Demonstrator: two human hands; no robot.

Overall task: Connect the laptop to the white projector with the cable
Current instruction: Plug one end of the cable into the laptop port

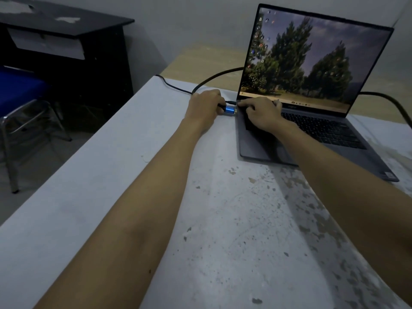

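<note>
A person's two bare arms reach across a worn, paint-flecked white table (pixel 107 175) toward an open grey laptop (pixel 312 130) that sits at the far right of the tabletop, its lit screen showing a desktop picture of tall trees. The left hand (pixel 205 103) is clenched around the black end of a cable (pixel 214 78), gripping it just behind a blue metal connector (pixel 229 108). The connector lies with its long axis level and running left to right, its tip pointing right at the laptop's left edge near the hinge; whether the tip is already seated in a port cannot be told. The right hand (pixel 260 114) rests flat on the laptop's left rear corner, fingers spread over the deck and the edge of the keyboard, pressing on it rather than grasping anything. From the left hand the black cable arcs up and back, passing behind the screen. A second, thinner black lead (pixel 169 84) runs along the table's far left edge. A thick black cable (pixel 392 101) emerges from behind the screen at right. A dark desk (pixel 66 23) and a blue-seated metal chair (pixel 20 90) stand at left
</note>
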